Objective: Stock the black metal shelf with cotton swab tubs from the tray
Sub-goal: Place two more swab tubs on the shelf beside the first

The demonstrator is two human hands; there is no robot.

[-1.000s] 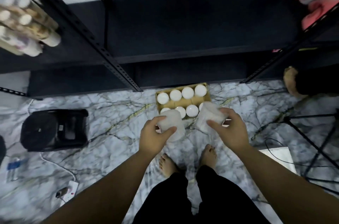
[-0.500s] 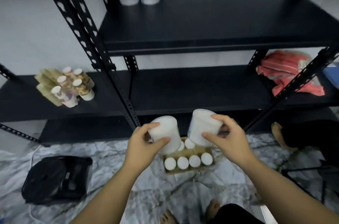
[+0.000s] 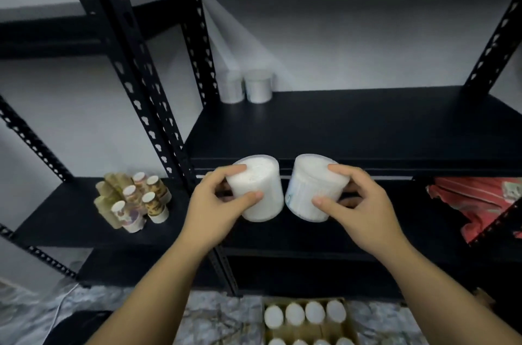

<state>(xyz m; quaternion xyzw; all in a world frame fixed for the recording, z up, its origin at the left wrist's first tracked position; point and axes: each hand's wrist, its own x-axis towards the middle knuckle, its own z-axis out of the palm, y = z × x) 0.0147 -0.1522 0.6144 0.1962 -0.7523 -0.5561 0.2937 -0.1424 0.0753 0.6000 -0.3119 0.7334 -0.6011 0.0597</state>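
Note:
My left hand (image 3: 219, 207) grips one white cotton swab tub (image 3: 260, 189), and my right hand (image 3: 358, 203) grips a second tub (image 3: 308, 186). Both tubs hang side by side, tilted, just in front of the front edge of the black metal shelf (image 3: 367, 129). Two more tubs (image 3: 245, 86) stand upright at the shelf's back left corner. The cardboard tray (image 3: 308, 319) lies on the floor below, with several white-lidded tubs in it.
Black perforated uprights (image 3: 135, 62) rise left of the shelf; another upright (image 3: 497, 39) stands on the right. A cluster of small bottles (image 3: 132, 203) sits on the lower left shelf. Red cloth (image 3: 477, 203) lies on the lower right shelf. A white cable (image 3: 60, 308) runs over the marbled floor.
Both hands have risen from above the tray on the floor up to the shelf's front edge, each carrying its tub. The view has tilted upward.

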